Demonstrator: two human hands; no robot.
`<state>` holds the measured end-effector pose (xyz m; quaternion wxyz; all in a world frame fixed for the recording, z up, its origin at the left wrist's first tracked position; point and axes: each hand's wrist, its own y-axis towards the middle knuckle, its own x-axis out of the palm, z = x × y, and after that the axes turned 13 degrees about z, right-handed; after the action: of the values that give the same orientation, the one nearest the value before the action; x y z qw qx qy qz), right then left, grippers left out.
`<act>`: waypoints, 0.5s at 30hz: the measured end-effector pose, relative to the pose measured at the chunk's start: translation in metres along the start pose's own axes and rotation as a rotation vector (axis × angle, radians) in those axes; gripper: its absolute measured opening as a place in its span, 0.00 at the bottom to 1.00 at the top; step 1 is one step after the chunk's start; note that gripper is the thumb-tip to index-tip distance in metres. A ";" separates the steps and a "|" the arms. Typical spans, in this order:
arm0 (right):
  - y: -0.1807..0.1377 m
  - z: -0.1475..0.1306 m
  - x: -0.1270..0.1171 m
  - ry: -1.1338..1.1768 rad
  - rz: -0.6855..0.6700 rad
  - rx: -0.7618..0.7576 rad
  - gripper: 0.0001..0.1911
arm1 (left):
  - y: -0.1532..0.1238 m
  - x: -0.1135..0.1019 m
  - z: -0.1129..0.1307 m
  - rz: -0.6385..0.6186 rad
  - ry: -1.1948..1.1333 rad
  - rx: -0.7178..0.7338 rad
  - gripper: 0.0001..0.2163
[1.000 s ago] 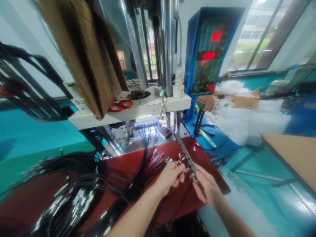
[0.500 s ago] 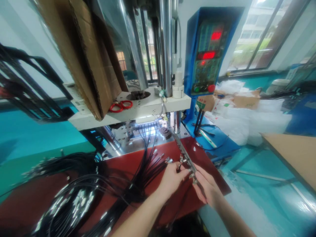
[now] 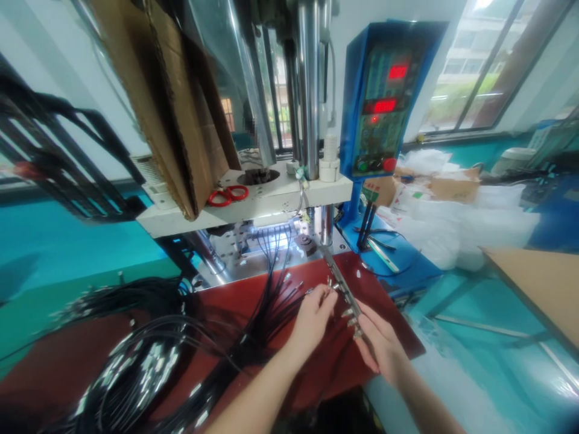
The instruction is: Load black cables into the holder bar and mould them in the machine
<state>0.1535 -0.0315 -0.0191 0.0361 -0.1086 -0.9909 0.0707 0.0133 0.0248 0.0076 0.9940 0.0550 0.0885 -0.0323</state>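
Note:
A long, narrow metal bar [image 3: 342,283] with small metal connector pieces [image 3: 355,322] along its near part lies slanted above the red-brown work board. My right hand [image 3: 382,340] is closed around its near end, thumb along the side. Just left of the bar, my left hand [image 3: 314,316] has its fingertips pinched together by a small shiny piece; what they grip is too small to make out. Black cables [image 3: 266,313] with metal ends spread beside my left hand. Several thin cables run from them into the lit metal mould [image 3: 271,232] of the press.
Red-handled scissors [image 3: 227,195] and a cardboard piece [image 3: 181,120] rest on the white press plate [image 3: 271,202]. Coiled cables [image 3: 131,367] cover the board's left side. A blue control box [image 3: 391,99] stands at right, above a blue ledge with tools [image 3: 382,253]. White bags [image 3: 434,223] lie behind.
My left hand has shifted slightly up along the bar, its fingers drawn closer together. My right hand keeps the bar in nearly the same place. The whole view has moved a little.

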 end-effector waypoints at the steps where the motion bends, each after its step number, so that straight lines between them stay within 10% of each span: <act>1: 0.000 -0.001 -0.001 0.030 0.020 0.006 0.33 | 0.001 -0.001 0.002 0.017 -0.044 -0.016 0.11; 15: -0.001 0.010 -0.008 0.060 0.029 0.026 0.33 | 0.006 0.001 0.012 -0.226 -0.036 -0.403 0.10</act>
<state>0.1601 -0.0358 -0.0290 0.0663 -0.1245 -0.9867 0.0808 0.0173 0.0296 0.0200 0.9764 -0.1554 0.0812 -0.1259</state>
